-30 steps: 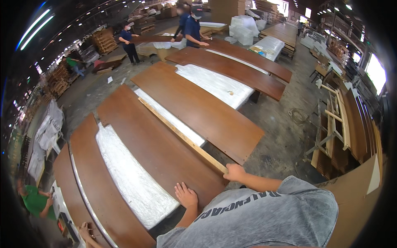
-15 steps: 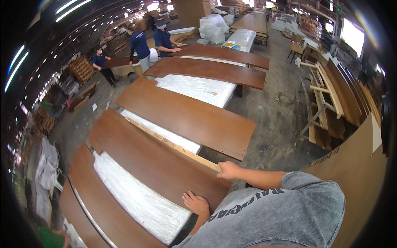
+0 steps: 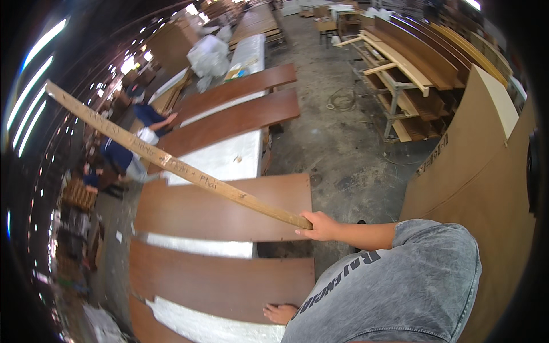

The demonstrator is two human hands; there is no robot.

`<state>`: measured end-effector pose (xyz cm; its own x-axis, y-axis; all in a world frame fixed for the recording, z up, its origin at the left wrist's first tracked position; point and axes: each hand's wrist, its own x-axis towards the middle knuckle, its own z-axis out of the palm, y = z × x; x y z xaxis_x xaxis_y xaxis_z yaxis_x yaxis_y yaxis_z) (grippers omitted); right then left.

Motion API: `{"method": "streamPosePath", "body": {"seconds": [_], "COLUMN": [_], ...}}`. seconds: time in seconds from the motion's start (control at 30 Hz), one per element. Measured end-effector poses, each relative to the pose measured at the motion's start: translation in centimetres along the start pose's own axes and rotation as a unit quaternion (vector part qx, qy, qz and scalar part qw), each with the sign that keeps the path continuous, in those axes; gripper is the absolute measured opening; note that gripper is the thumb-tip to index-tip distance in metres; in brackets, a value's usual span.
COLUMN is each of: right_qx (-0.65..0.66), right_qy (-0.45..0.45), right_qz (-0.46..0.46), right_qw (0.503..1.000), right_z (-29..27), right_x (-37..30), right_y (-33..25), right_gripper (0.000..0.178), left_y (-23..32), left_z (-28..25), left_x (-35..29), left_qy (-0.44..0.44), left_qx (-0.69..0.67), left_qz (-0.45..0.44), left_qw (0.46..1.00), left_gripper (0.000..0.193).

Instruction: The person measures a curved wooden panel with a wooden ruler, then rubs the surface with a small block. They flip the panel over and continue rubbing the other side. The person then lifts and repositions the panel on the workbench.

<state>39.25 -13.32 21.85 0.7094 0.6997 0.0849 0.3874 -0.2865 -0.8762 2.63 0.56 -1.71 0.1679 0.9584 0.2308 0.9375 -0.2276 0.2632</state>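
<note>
1. Over brown panels (image 3: pixel 217 222), a wooden stick (image 3: pixel 171 164) bears dark handwriting; the right hand (image 3: pixel 318 226) clasps its near end.
2. The left hand (image 3: pixel 279 312) lies flat on one panel.
3. A metal rack (image 3: pixel 392 114) holds wooden boards (image 3: pixel 420 48).
4. Dark lettering marks the cardboard (image 3: pixel 474 171) and grey shirt (image 3: pixel 400 286).

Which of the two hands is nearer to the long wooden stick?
Right. The right hand grips the near end of the wooden stick; the left hand lies on a brown panel, apart from it.
</note>
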Motion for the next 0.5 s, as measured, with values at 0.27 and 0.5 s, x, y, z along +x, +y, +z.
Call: {"method": "streamPosePath", "body": {"seconds": [0.27,0.5], "right_qx": [0.108,0.039], "right_qy": [0.188,0.325], "right_qz": [0.086,0.259], "right_qw": [0.972,0.909], "right_z": [-15.2,-29.0], "right_x": [2.8,-1.0], "right_y": [11.5,25.1], "right_gripper": [0.046,0.037], "left_y": [15.1,39.4], "left_z": [5.3,7.5], "left_x": [8.1,9.2], "left_qy": [0.151,0.016], "left_qx": [-0.071,-0.303], "left_qz": [0.066,0.115], "left_qw": [0.984,0.946], "left_gripper": [0.047,0.047]}}
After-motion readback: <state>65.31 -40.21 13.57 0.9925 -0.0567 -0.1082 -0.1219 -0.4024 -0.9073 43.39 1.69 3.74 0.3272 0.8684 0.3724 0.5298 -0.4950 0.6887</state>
